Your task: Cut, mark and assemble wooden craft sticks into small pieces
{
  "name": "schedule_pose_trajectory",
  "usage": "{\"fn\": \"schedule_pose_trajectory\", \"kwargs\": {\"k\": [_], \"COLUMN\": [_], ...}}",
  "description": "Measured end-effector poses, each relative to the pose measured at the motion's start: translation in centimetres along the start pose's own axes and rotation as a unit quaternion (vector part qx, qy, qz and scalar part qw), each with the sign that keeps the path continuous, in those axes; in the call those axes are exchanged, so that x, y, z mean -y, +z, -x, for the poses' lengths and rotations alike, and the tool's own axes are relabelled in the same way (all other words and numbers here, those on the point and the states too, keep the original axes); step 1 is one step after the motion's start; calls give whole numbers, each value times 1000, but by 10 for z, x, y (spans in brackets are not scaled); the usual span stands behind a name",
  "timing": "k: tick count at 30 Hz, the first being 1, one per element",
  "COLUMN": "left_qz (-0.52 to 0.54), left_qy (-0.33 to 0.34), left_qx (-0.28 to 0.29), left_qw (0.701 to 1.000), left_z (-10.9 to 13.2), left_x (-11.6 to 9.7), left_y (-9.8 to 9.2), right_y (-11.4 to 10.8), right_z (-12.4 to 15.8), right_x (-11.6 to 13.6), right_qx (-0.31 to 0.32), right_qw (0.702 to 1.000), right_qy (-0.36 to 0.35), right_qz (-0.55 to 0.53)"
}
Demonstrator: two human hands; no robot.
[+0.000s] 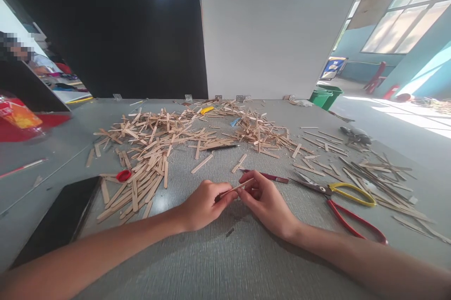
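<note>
Between my two hands, low over the grey table, is a thin wooden craft stick. My left hand pinches its left part, and a small dark piece shows by those fingers, too little of it visible to name. The right end sits in the closed fingers of my right hand. Just beyond the right hand lies a dark red tool, perhaps a knife, partly hidden by the fingers. Scissors with one yellow and one red handle rest open to the right.
Piles of craft sticks spread across the table's middle, with a black pen and a yellow object among them. A black phone and red cap lie left. Dark strips lie right. Panels stand behind; a person sits far left.
</note>
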State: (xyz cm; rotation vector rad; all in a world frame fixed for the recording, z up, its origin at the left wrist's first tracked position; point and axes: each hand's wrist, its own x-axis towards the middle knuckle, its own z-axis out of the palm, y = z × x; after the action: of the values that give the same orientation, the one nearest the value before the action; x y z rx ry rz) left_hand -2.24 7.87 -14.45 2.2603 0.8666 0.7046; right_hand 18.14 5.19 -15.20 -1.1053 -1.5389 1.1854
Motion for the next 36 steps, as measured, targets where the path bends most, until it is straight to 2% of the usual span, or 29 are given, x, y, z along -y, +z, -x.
{"fn": "schedule_pose_trajectory", "kwargs": {"k": [11,14,17,21,26,36], "left_qz": [1,-5,-17,-45,-96,-242], "left_qy": [4,1,6,29,66,152], "left_qx": [-5,-25,-69,-124,-151,-139], "left_qw": [1000,1000,997,991,982,948], "left_z": [-1,-1,-2,-1,3,7], "left_x": [-4,-5,-6,-3,2,-4], "left_y": [-3,-3,-1,3,7,8], "right_y": [2,2,2,2,2,2], "right_z": [1,1,0,1,0,0], "right_x": [-2,0,2,2,1,2], "right_qx": [6,9,9,4,3,14], "right_qw": [1000,1000,1000,1000,1000,1000], "right_qy": [-9,7,17,17,11,10], "right_qz": [-15,-23,-21,-20,-13,-2]}}
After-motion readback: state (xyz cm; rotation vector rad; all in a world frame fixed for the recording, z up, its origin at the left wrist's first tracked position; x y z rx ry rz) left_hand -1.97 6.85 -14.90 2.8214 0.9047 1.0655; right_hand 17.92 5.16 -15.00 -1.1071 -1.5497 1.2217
